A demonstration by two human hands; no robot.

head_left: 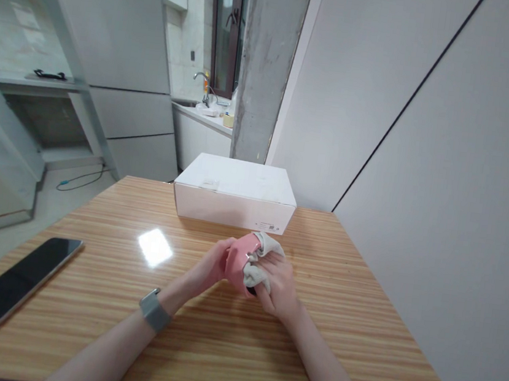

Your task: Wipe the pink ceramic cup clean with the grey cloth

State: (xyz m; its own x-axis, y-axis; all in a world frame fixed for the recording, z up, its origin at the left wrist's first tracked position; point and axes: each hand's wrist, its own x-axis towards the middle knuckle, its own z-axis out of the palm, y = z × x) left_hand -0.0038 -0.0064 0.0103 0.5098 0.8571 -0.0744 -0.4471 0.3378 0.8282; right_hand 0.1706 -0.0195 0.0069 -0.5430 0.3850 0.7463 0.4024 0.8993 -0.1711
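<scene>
My left hand [212,266] is wrapped round a pink rounded cup [237,264], which is tilted on its side over the middle of the wooden table. A shiny edge and a small dark patch show at the cup's right end. Bunched in my right hand [282,286] is a light grey cloth [270,245], pressed against that end. My fingers and the cloth hide the cup's mouth, so how far the cloth reaches inside cannot be seen. A grey-banded watch [155,310] is on my left wrist.
A closed white box [234,208] stands at the back of the table [116,334], just beyond my hands. At the left edge lies a dark-screened tablet [10,287]. A pale wall [444,195] runs along the right. Behind are a faucet [206,89] and cabinets.
</scene>
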